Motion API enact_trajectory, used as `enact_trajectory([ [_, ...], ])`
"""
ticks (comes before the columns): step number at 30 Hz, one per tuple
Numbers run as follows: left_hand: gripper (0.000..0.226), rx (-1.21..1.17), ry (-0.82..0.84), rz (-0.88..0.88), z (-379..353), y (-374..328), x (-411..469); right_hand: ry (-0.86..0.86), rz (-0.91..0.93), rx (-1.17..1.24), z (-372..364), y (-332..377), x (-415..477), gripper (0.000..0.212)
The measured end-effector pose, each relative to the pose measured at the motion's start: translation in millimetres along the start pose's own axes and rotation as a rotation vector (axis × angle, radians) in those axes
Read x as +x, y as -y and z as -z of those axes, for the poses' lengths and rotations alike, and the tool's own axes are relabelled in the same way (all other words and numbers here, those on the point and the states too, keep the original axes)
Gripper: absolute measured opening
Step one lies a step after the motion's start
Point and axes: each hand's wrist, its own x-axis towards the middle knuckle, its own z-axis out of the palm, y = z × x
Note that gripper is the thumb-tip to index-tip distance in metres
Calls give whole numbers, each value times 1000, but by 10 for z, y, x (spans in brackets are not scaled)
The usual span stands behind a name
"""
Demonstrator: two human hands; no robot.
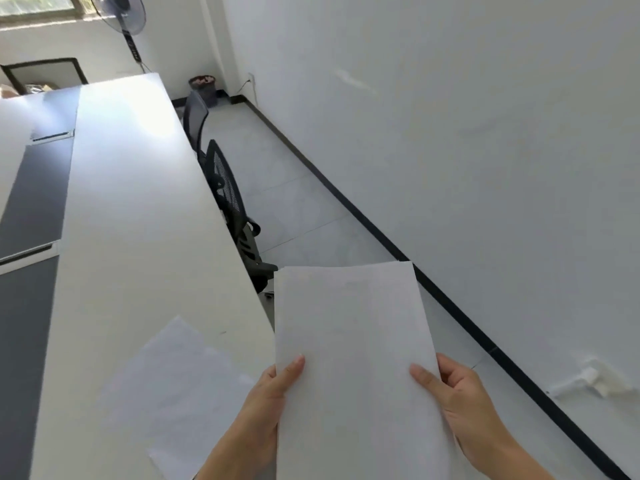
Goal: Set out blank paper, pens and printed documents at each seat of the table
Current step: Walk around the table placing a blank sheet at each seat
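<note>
I hold a stack of blank white paper (353, 341) upright in front of me, just off the right edge of the long white table (138, 220). My left hand (270, 389) grips the stack's left edge, thumb on top. Its right edge is gripped by my right hand (457, 393), thumb on the front. Two overlapping white sheets (176, 386) lie flat on the table near its front right edge, left of my left hand. No pens are in view.
Two black mesh chairs (228, 202) are tucked along the table's right side. A grey strip (31, 216) with cable slots runs down the table's middle. A narrow tiled aisle (304, 209) lies between chairs and the white wall. A fan (121, 15) and bin (204, 88) stand far off.
</note>
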Motion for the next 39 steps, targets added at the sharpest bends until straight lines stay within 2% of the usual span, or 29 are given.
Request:
enact_trajectory([
  [6,56,11,-52,2,-968,-17,662,-10,-28,-52,910,375,665,16],
  [13,48,3,-64,5,-1310,-325,1236,6,-61,-64,1133,647,1458,15],
  [19,48,-44,-91,1,-1408,-974,2141,30,-31,-86,961,1100,2498,16],
  [26,42,-32,-28,-32,-1621,-2173,3236,3,38,-116,568,1968,3790,14],
  [31,48,-38,-33,-55,-1536,-2815,3805,26,48,-104,253,2394,4558,14],
  [34,42,-74,-52,-83,-1426,-3124,4151,68,29,-127,56,2546,5081,14],
  [39,66,-178,-186,-125,-1227,-3598,4812,203,-2,-193,-330,2848,6168,16],
])
